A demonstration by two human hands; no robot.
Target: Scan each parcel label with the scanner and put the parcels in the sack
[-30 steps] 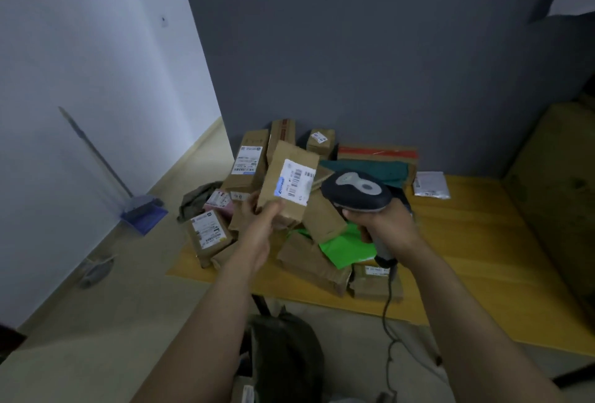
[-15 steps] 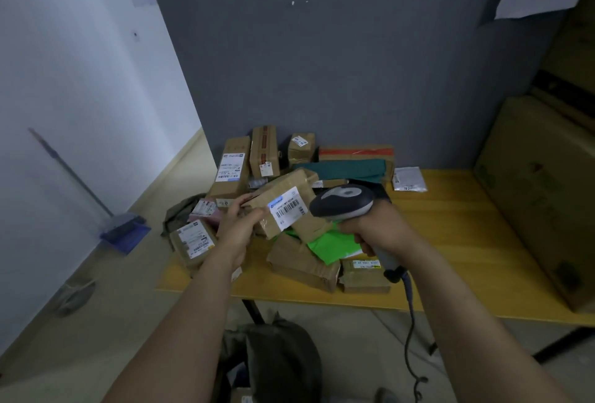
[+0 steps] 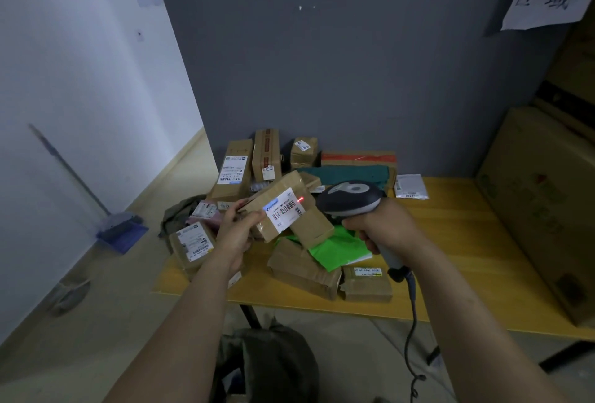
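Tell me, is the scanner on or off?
On: a red dot glows on the parcel at its label's right edge, in line with the scanner's nose.

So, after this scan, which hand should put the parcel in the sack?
Probably left. The left hand grips the parcel, with the sack below; the right hand holds the scanner.

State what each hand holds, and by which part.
Left hand grips the brown parcel by its left end; right hand grips the scanner by its handle.
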